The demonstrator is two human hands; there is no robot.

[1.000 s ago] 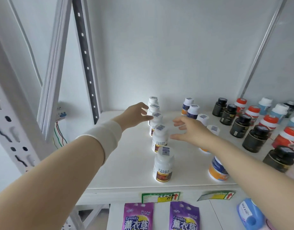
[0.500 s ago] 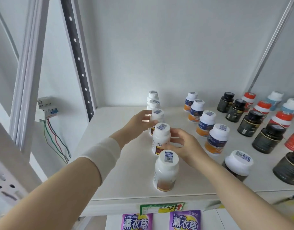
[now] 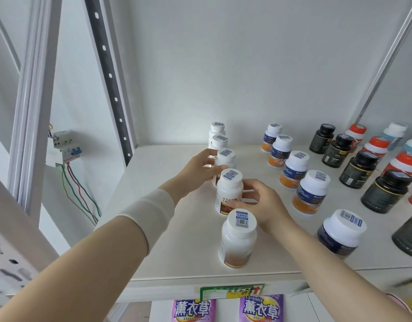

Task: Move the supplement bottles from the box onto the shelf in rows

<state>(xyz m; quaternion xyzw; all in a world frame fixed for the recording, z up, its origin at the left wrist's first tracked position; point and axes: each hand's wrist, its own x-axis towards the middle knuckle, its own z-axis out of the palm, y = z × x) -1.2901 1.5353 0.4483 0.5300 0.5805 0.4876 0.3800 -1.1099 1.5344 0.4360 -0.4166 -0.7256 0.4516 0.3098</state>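
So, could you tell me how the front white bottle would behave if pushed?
The front white bottle looks rigid, so probably won't flex. Tall on the smooth shelf, it may slide or tip; its round body could then roll.

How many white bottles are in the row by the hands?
5, in one line: front bottle, second bottle in the right hand, third bottle in the left hand, fourth bottle, back bottle.

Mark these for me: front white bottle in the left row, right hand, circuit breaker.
front white bottle (image 3: 238, 246): head view, on its body below the cap.
right hand (image 3: 263, 205): head view, back of the hand.
circuit breaker (image 3: 63, 148): head view, on its white housing.
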